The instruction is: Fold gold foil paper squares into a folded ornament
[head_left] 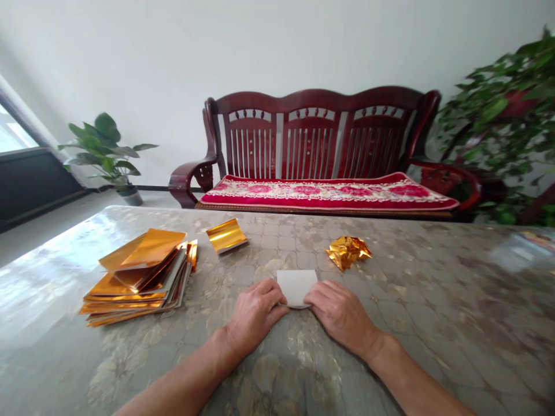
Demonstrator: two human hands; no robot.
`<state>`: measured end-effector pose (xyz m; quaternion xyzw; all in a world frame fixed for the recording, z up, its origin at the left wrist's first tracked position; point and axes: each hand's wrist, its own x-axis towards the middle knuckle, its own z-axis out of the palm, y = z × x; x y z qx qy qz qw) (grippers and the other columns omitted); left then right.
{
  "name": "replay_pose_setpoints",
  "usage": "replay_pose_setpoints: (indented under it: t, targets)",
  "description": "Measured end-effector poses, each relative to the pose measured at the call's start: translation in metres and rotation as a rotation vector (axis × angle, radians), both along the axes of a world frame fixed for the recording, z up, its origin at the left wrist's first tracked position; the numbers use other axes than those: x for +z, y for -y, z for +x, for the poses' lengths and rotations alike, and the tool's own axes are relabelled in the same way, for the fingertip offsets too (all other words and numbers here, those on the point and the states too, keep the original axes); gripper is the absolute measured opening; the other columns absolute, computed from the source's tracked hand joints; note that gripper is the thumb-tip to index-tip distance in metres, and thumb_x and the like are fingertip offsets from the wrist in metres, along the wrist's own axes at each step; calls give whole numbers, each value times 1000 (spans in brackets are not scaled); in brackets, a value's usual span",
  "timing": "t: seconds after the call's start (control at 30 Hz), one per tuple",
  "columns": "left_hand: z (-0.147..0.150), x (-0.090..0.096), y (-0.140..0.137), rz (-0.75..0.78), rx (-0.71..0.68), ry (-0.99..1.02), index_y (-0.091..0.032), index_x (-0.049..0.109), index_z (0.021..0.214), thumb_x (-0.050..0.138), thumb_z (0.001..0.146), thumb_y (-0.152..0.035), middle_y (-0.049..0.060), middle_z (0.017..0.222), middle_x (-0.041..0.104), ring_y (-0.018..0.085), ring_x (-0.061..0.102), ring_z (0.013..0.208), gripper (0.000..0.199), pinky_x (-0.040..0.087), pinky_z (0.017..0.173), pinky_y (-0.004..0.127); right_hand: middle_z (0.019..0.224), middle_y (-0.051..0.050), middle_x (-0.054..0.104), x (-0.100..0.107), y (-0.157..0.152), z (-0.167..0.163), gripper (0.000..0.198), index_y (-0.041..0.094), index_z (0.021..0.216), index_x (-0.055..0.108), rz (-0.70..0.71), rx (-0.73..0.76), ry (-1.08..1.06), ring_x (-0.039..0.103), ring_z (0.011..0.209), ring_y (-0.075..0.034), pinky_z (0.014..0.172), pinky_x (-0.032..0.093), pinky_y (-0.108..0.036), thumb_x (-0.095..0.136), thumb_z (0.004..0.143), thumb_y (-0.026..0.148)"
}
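Observation:
A small sheet of paper (297, 285), its pale grey-white side up, lies in front of me with its near edge bent or folded. My left hand (259, 307) pinches the near left corner between thumb and curled fingers. At the near right corner my right hand (338, 309) grips the same sheet, its thumb mostly hidden. Beyond the sheet, to the right, sits a crumpled or folded piece of gold foil paper (348, 252). A single gold foil sheet (227, 236), slightly curled, lies farther off to the left.
A loose stack of gold foil paper (134, 280) stands on the left of the patterned tabletop (277, 370). Clear plastic packaging (526, 249) lies at the far right. Behind the table are a wooden bench (310, 136) with a red floral cushion and potted plants (104, 153).

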<state>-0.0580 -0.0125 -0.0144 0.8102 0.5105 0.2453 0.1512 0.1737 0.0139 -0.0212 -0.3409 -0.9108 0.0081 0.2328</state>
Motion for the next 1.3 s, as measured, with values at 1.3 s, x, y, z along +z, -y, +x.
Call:
replay_pose_setpoints:
  t: [1.3]
  targets:
    - [12, 20, -14, -140, 225, -234, -21, 64, 72, 63, 85, -40, 1, 88, 63, 19, 59, 87, 23, 38, 76, 29, 93, 0, 70, 14, -7, -12, 10, 23, 96, 62, -310, -350, 24, 59, 89, -20, 75, 36, -30, 65, 87, 25]
